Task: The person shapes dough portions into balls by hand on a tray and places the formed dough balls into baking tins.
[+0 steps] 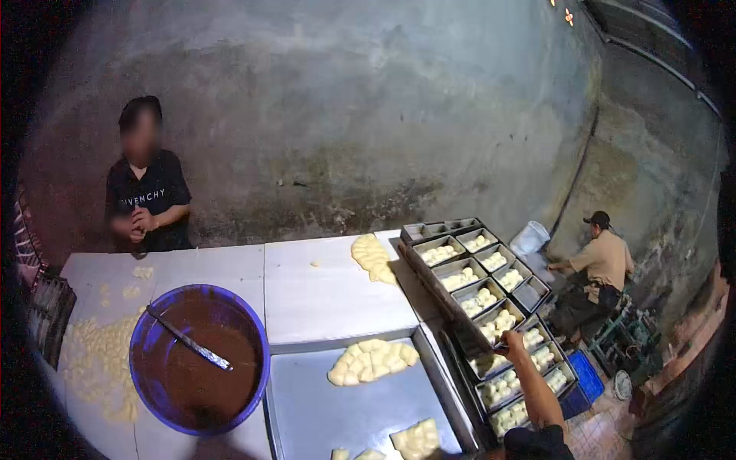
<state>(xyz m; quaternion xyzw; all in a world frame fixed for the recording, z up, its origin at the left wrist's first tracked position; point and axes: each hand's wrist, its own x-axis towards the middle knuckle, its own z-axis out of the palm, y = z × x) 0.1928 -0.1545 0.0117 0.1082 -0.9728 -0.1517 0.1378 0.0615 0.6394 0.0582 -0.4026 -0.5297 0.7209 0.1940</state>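
My right hand [512,345] reaches out at the right side of the table. Its fingers are curled over the edge of a dark metal loaf pan [480,337]. Rows of pale dough balls [504,320] fill this pan and the joined pans around it. One pan [529,295] at the far right holds no dough that I can see. Left of my arm lies a large shallow metal tray [322,414] with flattened slabs of dough [373,362] on it. My left hand is out of view.
A blue tub [264,368] of brown filling [203,387] stands on the white table [307,299], a spatula-like tool [188,339] across it. Many small dough pieces [100,360] lie left. One person [149,192] stands across the table; another [602,261] bends beyond the pans.
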